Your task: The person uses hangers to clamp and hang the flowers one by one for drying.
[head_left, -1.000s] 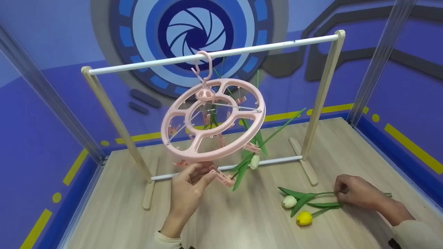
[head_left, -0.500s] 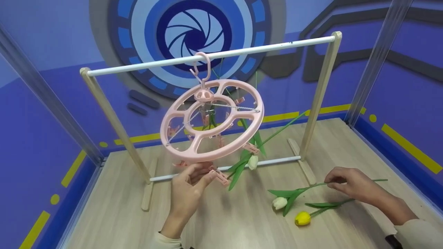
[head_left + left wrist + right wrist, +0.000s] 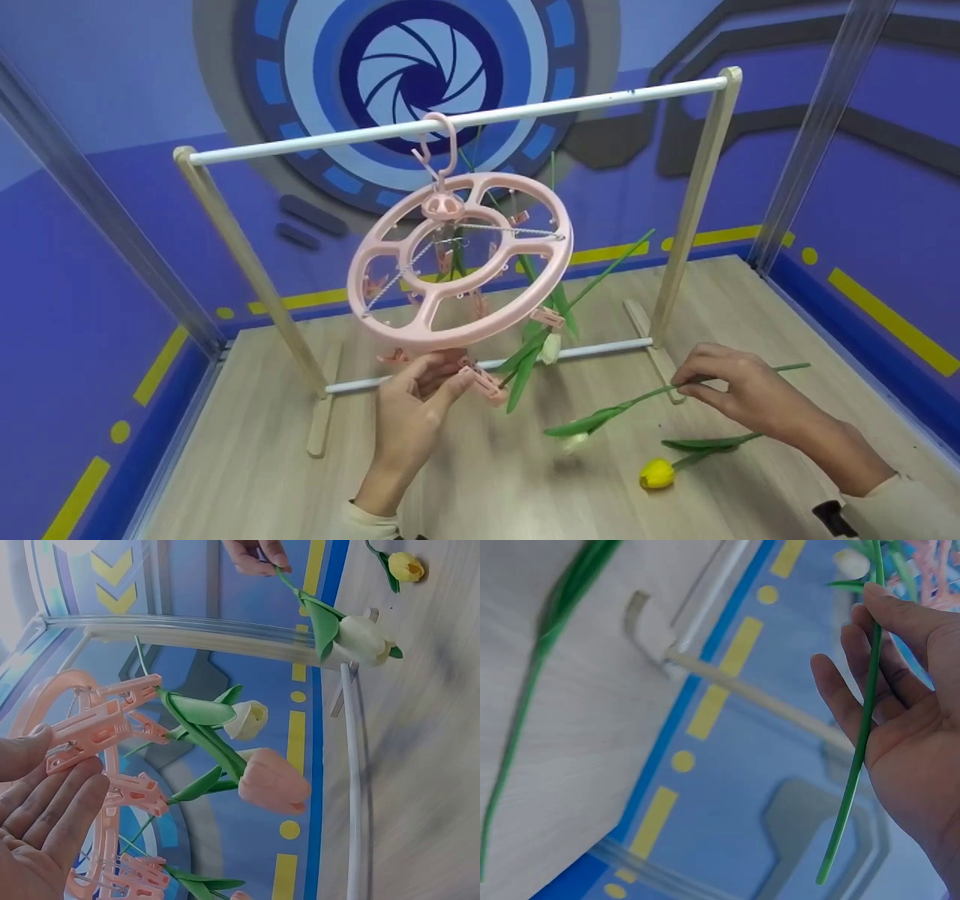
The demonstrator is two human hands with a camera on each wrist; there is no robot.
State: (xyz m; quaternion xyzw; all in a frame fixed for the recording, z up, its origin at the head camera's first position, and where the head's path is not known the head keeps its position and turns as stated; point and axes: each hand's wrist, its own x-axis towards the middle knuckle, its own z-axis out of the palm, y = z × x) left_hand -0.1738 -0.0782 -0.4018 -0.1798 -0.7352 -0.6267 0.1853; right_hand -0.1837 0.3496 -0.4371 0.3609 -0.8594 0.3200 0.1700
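Note:
My left hand pinches a pink clothespin hanging below the near rim of a round pink clip hanger. In the left wrist view the clothespin lies between thumb and fingers, nothing visible in its jaws. Several other clips there hold tulips, among them a pink tulip and a white one. My right hand pinches the stem of another white tulip, raised off the table with its bloom pointing left. The right wrist view shows its green stem crossing my palm.
A yellow tulip lies on the wooden table below my right hand. The hanger hooks over the white top bar of a stand with wooden posts. Patterned blue walls enclose the table.
My right hand has lifted the white tulip from beside the yellow one and moved it left and up. The left hand keeps its pinch on the clothespin, nearly still.

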